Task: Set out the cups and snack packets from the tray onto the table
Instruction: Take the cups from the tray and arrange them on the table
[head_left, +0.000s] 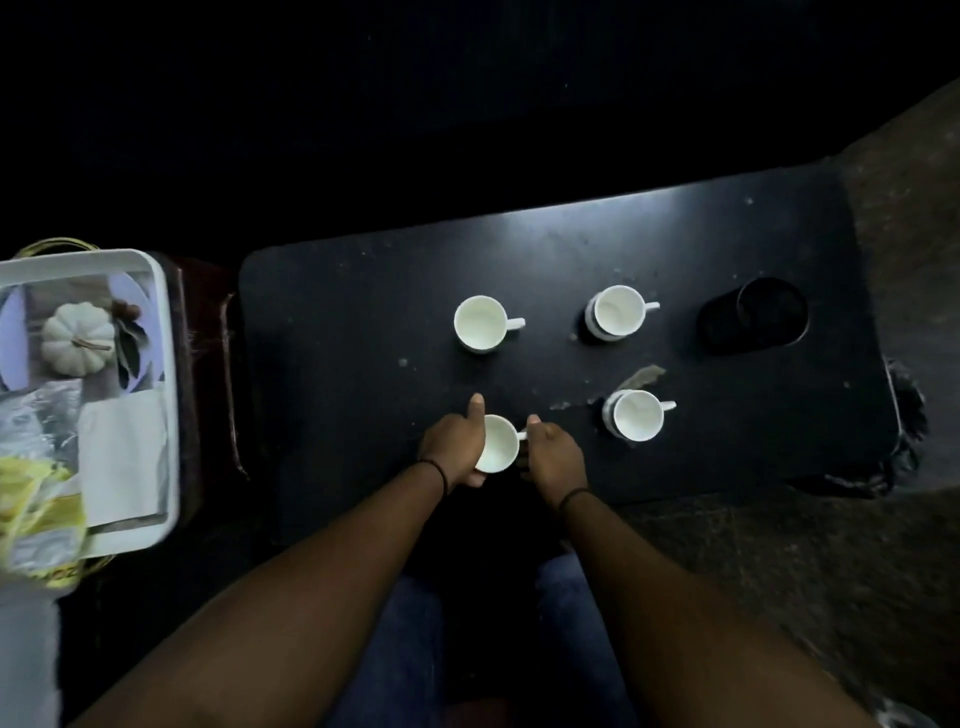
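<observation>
Three white cups stand on the dark table: one at the back left, one at the back middle, one at the front right. A further white cup sits near the table's front edge between my hands. My left hand wraps its left side, thumb raised. My right hand pinches its handle. The white tray lies at the far left, with yellow and clear snack packets at its near end.
A black round container sits at the table's right end. The tray also holds a white napkin and shows a pumpkin picture. A scuffed patch marks the tabletop. My knees are below the table edge.
</observation>
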